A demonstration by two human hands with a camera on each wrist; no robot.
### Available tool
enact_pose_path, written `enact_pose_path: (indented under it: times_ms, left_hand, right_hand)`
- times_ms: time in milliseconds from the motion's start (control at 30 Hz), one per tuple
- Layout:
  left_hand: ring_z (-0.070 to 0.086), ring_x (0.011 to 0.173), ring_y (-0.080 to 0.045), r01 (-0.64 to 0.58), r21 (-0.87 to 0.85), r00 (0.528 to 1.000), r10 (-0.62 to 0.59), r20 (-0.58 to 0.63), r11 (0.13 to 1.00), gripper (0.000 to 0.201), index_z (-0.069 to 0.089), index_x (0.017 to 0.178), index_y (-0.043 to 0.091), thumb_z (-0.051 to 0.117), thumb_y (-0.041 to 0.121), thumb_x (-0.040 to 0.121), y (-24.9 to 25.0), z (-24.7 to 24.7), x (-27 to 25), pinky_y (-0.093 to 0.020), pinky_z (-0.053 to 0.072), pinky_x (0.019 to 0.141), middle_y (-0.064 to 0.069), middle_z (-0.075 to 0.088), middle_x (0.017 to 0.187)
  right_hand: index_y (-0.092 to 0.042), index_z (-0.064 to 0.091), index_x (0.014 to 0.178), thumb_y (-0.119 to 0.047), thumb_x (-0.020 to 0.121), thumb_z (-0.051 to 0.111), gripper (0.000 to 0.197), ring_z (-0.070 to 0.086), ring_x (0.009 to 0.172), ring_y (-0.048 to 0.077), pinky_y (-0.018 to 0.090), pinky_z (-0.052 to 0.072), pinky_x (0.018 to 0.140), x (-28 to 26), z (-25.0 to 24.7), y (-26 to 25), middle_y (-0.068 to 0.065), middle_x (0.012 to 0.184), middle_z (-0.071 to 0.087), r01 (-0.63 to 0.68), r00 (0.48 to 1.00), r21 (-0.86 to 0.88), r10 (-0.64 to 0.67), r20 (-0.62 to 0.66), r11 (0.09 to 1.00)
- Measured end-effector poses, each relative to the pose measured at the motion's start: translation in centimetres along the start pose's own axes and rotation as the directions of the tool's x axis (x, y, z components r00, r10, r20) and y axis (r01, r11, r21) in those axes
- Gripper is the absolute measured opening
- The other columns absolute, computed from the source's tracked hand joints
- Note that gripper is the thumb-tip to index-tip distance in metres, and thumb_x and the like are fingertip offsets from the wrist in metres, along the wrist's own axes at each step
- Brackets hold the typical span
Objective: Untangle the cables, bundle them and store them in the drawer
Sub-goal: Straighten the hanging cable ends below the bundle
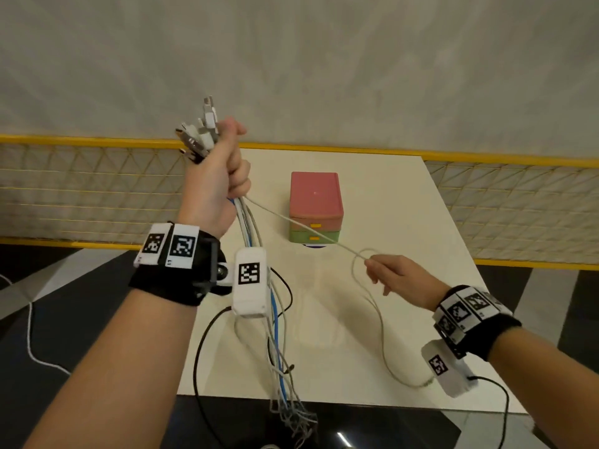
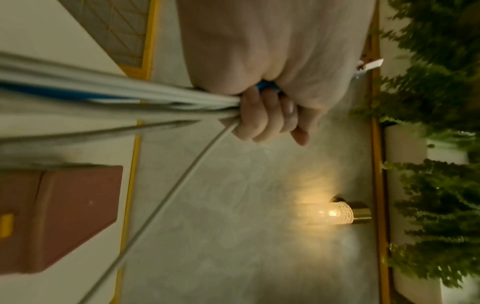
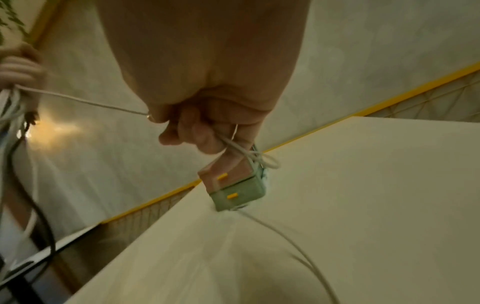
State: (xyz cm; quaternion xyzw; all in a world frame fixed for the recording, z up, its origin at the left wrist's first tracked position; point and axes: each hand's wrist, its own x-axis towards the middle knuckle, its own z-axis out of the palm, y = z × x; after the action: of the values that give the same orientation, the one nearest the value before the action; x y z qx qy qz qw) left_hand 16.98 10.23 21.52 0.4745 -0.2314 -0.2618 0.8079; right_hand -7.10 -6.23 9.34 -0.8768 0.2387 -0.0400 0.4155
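My left hand [image 1: 223, 170] is raised above the table's left side and grips a bundle of white, grey and blue cables [image 1: 275, 332]. Their plugs [image 1: 201, 131] stick up out of the fist, and the loose ends hang past the table's near edge. One thin white cable [image 1: 304, 226] runs taut from that fist to my right hand [image 1: 393, 275], which pinches it in a small loop; its tail drops onto the table. In the left wrist view the fingers [image 2: 262, 115] wrap the bundle [image 2: 103, 94]. The pink and green drawer box [image 1: 316, 209] stands shut, mid-table.
The cream table [image 1: 405, 205] is backed by a yellow-framed mesh rail [image 1: 81, 189] and a pale wall. Black leads [image 1: 201, 358] hang from the wrist cameras. A lit wall lamp [image 2: 335, 212] and green foliage [image 2: 436, 144] show in the left wrist view.
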Motion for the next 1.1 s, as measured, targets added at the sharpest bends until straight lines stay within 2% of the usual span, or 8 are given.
enact_pose_path:
  times_ms: [267,467,567,633,700,833,933,1100]
  left_hand:
    - [0.029,0.039,-0.004,-0.042,0.552,0.964,-0.111,0.241,0.833,0.024,0.072,0.107,0.026,0.055,0.04,0.097,-2.3,3.7,-2.7,-0.021,0.025,0.042,0.014,0.033,0.045]
    - [0.04,0.034,0.001,-0.068,0.754,0.906,-0.275,0.321,0.654,0.045,0.059,0.065,0.011,0.05,0.038,0.1,-3.0,4.3,-3.8,-0.012,0.031,0.042,0.003,0.052,0.047]
    - [0.039,0.033,0.0,0.014,0.61,0.995,-0.071,0.069,0.792,0.035,0.055,0.069,0.019,0.054,0.04,0.097,-2.1,3.2,-2.6,-0.012,0.03,0.036,0.008,0.05,0.047]
    - [0.037,0.033,-0.002,0.014,0.458,0.98,0.079,-0.183,0.889,0.033,0.056,0.071,0.019,0.057,0.04,0.096,-1.1,1.9,-1.4,-0.014,0.026,0.035,0.01,0.048,0.043]
    - [0.034,0.032,-0.003,-0.012,0.509,0.962,0.15,-0.23,0.861,0.029,0.06,0.076,0.017,0.057,0.038,0.097,-0.5,0.9,-1.0,-0.018,0.026,0.037,0.009,0.047,0.038]
    - [0.041,0.035,-0.001,-0.159,0.643,0.987,0.133,0.09,0.749,0.018,0.065,0.095,0.018,0.055,0.032,0.099,-0.6,2.7,-3.0,-0.015,0.034,0.044,0.005,0.051,0.043]
    - [0.047,0.04,-0.002,-0.281,0.72,0.912,-0.058,0.407,0.634,0.019,0.068,0.098,0.003,0.053,0.016,0.099,-1.6,4.2,-4.5,-0.012,0.038,0.052,-0.001,0.054,0.048]
    - [0.046,0.043,0.002,-0.301,0.775,0.923,-0.036,0.384,0.555,0.034,0.057,0.061,0.023,0.063,0.025,0.094,-2.3,3.5,-4.6,-0.019,0.035,0.052,0.013,0.054,0.044]
  right_hand:
    - [-0.013,0.058,0.068,-0.03,0.099,0.045,0.037,0.041,0.046,0.006,0.017,0.029,0.049,1.9,-3.1,-8.1,-0.014,0.047,0.047,0.229,0.945,-0.233,-0.273,-0.18,0.945]
    - [-0.014,0.06,0.078,-0.025,0.098,0.049,0.024,0.046,0.054,0.001,0.016,0.029,0.051,1.8,-4.8,-11.2,-0.013,0.054,0.042,0.329,0.899,-0.336,-0.402,-0.176,0.883]
    - [-0.01,0.056,0.084,-0.021,0.101,0.039,0.027,0.043,0.055,0.001,0.016,0.029,0.053,1.2,-5.3,-9.6,-0.012,0.06,0.041,0.282,0.928,-0.24,-0.327,-0.176,0.929]
    - [-0.011,0.057,0.083,-0.023,0.102,0.036,0.03,0.039,0.053,0.003,0.018,0.027,0.052,0.7,-5.4,-7.9,-0.007,0.062,0.042,0.198,0.95,-0.236,-0.246,-0.191,0.951]
    - [-0.013,0.057,0.082,-0.024,0.102,0.037,0.03,0.038,0.05,0.005,0.018,0.028,0.05,0.3,-5.2,-6.8,-0.007,0.06,0.041,0.144,0.961,-0.252,-0.196,-0.195,0.957]
    - [-0.011,0.059,0.081,-0.023,0.101,0.04,0.03,0.042,0.05,0.004,0.014,0.031,0.05,0.3,-4.3,-8.7,-0.01,0.053,0.042,0.217,0.945,-0.295,-0.275,-0.174,0.931]
    - [-0.018,0.058,0.079,-0.023,0.101,0.042,0.028,0.044,0.05,0.005,0.016,0.032,0.051,0.3,-3.9,-11.2,-0.015,0.054,0.05,0.297,0.926,-0.302,-0.35,-0.14,0.906]
    - [-0.02,0.061,0.091,-0.022,0.101,0.042,0.022,0.051,0.064,0.005,0.026,0.042,0.065,-0.9,-3.4,-12.3,-0.012,0.071,0.057,0.348,0.933,-0.15,-0.358,-0.047,0.926]
